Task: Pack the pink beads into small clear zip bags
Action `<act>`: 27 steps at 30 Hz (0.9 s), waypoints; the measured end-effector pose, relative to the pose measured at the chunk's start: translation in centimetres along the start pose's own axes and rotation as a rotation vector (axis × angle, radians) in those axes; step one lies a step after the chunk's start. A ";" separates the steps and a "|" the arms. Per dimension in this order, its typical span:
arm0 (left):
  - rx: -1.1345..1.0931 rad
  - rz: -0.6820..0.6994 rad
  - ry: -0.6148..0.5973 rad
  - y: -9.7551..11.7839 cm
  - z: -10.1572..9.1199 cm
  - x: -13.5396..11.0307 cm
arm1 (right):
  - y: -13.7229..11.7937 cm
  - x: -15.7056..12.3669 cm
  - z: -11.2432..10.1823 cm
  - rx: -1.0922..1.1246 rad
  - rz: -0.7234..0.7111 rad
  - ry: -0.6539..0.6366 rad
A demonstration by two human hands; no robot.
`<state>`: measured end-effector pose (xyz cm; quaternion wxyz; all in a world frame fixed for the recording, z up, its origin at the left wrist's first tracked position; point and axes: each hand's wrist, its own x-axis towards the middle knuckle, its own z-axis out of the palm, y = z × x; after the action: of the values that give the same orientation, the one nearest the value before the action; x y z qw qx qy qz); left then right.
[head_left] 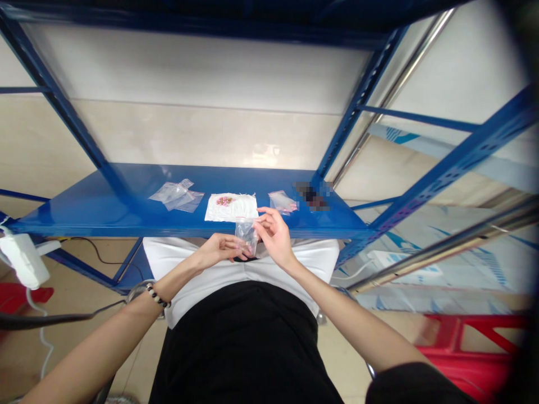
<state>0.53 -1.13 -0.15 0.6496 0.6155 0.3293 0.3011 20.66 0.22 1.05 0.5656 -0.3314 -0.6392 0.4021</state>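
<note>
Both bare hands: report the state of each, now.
Left hand: partly closed, holding the small clear plastic bag near its bottom.
Right hand: partly closed, holding the same bag near its top.

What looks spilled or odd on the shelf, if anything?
Nothing looks spilled: the loose pink pieces sit together on the white sheet. Only the pixelated patch on the blue shelf, at right, looks odd, hiding what lies there.

Shelving [92, 196], blue metal | box [25, 261], white, corded, left | furniture [455, 362], red, lower right | pole [398, 87], shiny, slanted | power strip [404, 262], white
</note>
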 end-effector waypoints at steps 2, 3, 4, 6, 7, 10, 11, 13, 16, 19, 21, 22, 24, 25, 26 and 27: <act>-0.023 -0.023 -0.006 -0.1 0.0 0.0 | 0.0 0.0 -0.1 0.006 0.005 0.000; -0.042 -0.024 0.000 -0.1 0.1 0.0 | 0.1 -0.1 -0.1 0.010 0.009 -0.003; -0.062 -0.017 0.012 0.0 0.2 0.0 | 0.1 -0.2 -0.1 0.014 0.015 -0.012; -0.092 0.013 0.038 0.1 0.4 0.0 | 0.3 -0.4 0.2 0.013 0.032 -0.042; -0.099 0.029 0.055 0.2 0.5 0.0 | 0.3 -0.5 0.5 0.008 0.040 -0.061; -0.125 0.064 0.157 0.2 0.6 0.2 | 0.4 -0.1 1.4 -0.048 0.023 -0.118; -0.139 0.064 0.201 0.1 0.5 0.3 | 0.6 0.5 1.6 -0.085 -0.003 -0.119; -0.150 0.060 0.299 0.0 0.1 0.4 | 1.1 2.5 1.9 -0.181 -0.068 -0.087; -0.095 0.087 0.400 0.1 -0.7 0.2 | 2.9 7.1 1.7 -0.371 -0.128 -0.060; -0.064 0.146 0.450 0.4 -1.2 -0.1 | 5.3 11.8 1.4 -0.643 -0.133 -0.145; -0.071 0.170 0.469 0.5 -1.4 -0.1 | 6.7 13.8 1.3 -0.774 -0.143 -0.192; -0.067 0.178 0.472 0.6 -1.5 -0.1 | 7.2 14.4 1.4 -0.807 -0.149 -0.207; -0.041 0.191 0.474 0.8 -1.5 0.0 | 7.8 15.0 1.5 -0.828 -0.160 -0.223; -0.020 0.195 0.472 0.9 -1.5 0.0 | 7.9 15.0 1.5 -0.830 -0.163 -0.224; 0.001 0.196 0.470 1.1 -1.5 0.0 | 8.0 14.9 1.6 -0.839 -0.165 -0.224; 0.022 0.196 0.471 1.2 -1.4 0.0 | 8.1 14.8 1.6 -0.848 -0.166 -0.221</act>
<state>-0.56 -0.22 1.03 0.5161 0.5644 0.4134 0.4942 16.73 16.72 0.54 0.3382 -0.4367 -0.8287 0.0907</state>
